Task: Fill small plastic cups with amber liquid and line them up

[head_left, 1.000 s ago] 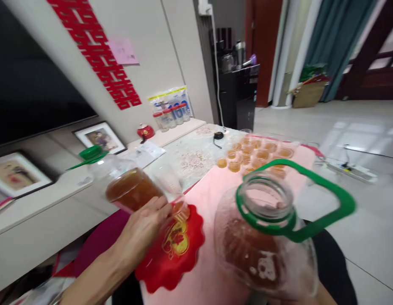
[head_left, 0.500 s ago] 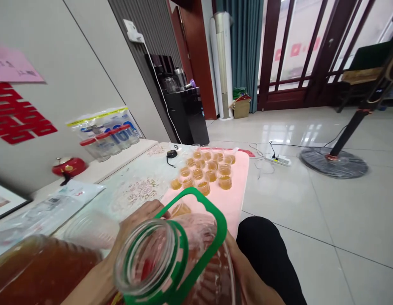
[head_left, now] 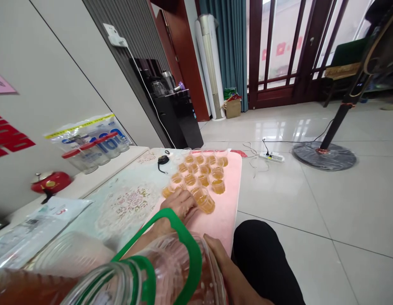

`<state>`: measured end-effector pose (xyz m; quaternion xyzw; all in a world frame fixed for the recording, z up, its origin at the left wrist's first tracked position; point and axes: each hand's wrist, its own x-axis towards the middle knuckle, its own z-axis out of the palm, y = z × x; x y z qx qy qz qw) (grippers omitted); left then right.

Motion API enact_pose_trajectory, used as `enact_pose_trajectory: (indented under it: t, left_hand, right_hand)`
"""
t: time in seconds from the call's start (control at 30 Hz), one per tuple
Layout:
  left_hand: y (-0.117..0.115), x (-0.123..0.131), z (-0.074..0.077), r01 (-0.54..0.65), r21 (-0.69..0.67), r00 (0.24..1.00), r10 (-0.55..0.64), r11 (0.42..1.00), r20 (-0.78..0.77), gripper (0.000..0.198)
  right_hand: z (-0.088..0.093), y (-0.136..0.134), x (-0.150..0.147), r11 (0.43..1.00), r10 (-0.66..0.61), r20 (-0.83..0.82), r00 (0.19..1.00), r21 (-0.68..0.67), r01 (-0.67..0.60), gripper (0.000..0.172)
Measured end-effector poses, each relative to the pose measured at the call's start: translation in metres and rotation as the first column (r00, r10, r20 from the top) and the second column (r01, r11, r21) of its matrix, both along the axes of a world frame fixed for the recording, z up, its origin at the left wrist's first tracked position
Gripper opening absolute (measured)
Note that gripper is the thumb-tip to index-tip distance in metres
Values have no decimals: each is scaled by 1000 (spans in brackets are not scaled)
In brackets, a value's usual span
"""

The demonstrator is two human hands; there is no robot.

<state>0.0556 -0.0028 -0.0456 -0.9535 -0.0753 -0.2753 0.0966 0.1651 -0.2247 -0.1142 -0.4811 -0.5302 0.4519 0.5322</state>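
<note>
My left hand (head_left: pixel 180 204) reaches forward onto the pink mat (head_left: pixel 230 186), its fingers closed round a small clear cup of amber liquid (head_left: pixel 205 201) at the near end of a cluster of several filled cups (head_left: pixel 203 168). My right hand (head_left: pixel 226 267) grips the side of a large clear jar (head_left: pixel 171 275) with a green collar and green loop handle (head_left: pixel 190 250). The jar lies tilted, mouth toward the lower left, with a little amber liquid inside. My thumb lies along the jar's wall.
A second jar of amber liquid (head_left: pixel 21 288) sits at the bottom left beside a clear ribbed container (head_left: pixel 69 256). A lace-patterned table cover (head_left: pixel 126 203), red-lidded jars (head_left: pixel 88 152), a red pot (head_left: pixel 50 182), a floor fan base (head_left: pixel 323 154) and a power strip (head_left: pixel 271 156) are around.
My left hand has moved from beside the jar's mouth forward to the cluster of cups, carrying a small filled cup. The large jar has dropped lower in view and tilted further.
</note>
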Motion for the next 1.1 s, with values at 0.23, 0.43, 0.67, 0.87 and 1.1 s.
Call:
enact_pose_trajectory:
  t: [0.23, 0.43, 0.67, 0.87, 1.1]
  left_hand:
    - [-4, 9, -6, 33, 66, 999, -34, 997, 15, 24]
    - [-4, 13, -8, 37, 84, 999, -38, 996, 17, 26]
    - [-4, 24, -12, 28, 108, 999, -32, 994, 32, 25]
    - [-4, 29, -16, 23, 115, 998, -28, 993, 48, 24]
    - [-5, 27, -20, 21, 112, 999, -26, 994, 43, 20]
  right_hand:
    - [-61, 39, -5, 990, 104, -13, 994, 98, -103, 134]
    - [-67, 41, -10, 988, 99, -21, 995, 124, -96, 136]
    - [-44, 25, 1, 983, 130, -135, 982, 145, -110, 100]
    - [-40, 30, 5, 980, 140, -128, 982, 162, -119, 92]
    - [-55, 36, -2, 982, 123, -63, 990, 153, -112, 97]
